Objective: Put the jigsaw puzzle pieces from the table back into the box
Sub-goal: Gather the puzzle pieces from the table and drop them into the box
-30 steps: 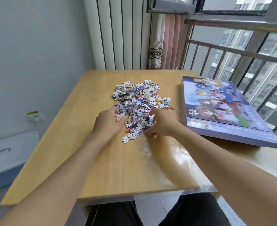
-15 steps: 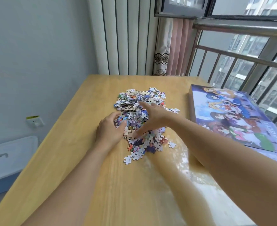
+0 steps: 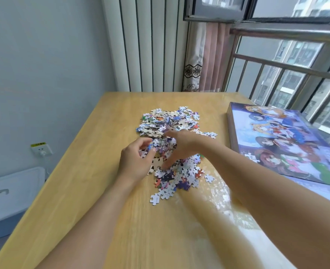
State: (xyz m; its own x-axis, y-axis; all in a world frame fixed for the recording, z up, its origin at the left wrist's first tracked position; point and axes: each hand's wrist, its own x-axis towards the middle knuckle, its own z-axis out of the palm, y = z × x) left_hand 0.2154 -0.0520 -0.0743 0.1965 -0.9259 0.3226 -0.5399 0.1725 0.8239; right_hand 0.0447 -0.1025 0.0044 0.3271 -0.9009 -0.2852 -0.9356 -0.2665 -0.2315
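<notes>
Here I am gathering puzzle pieces mid-table.
My left hand is pinching some; my right hand is lying flat, fingers released, on them; box along the right edge.

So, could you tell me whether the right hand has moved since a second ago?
Yes. The right hand has gone from the near edge of the puzzle pile up over its middle, fingers spread.

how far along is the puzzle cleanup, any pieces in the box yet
Done: nothing visible. The puzzle box lies closed at the table's right side, picture up. In hand: the left hand curls around a few pieces at the near part of the pile of puzzle pieces, and the right hand spreads flat over its middle, gathering. Left: opening the box and moving essentially the whole pile, including strays near the front.
</notes>
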